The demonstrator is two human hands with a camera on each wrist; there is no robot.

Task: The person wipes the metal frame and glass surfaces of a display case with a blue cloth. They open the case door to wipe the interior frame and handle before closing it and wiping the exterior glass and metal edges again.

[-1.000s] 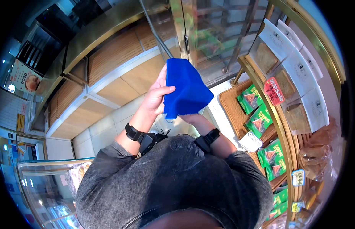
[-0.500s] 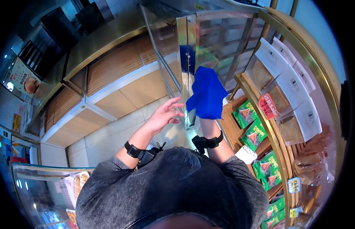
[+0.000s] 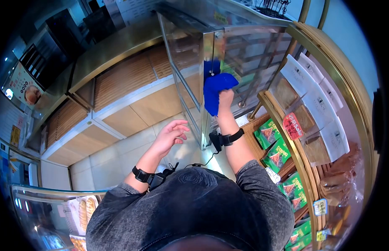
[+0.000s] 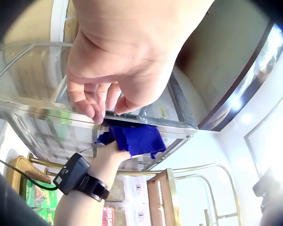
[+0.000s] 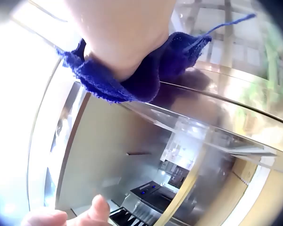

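Note:
My right hand (image 3: 226,99) holds a blue cloth (image 3: 212,93) up against the metal door frame (image 3: 208,46) of a glass-fronted cabinet. The cloth covers most of the fingers, and a frayed edge with a loose thread shows in the right wrist view. Beside the metal post, lower and to the left, my left hand (image 3: 169,137) is held in the air with relaxed, slightly bent fingers and nothing in it. In the left wrist view the bunched cloth (image 4: 140,140) lies just beyond the left fingertips, near the cabinet's top edge.
Shelving on the right carries bagged bread slices (image 3: 305,119) and green packets (image 3: 277,154), with a red sale tag (image 3: 293,126). A long metal door handle (image 3: 184,81) slants beside the post. Slatted shelves (image 3: 123,79) stand at left, and a glass bread case (image 3: 44,209) at lower left.
Both hands were at the cloth; the left hand has let go and drawn back left and down. The right hand has carried the cloth forward to the cabinet's metal frame.

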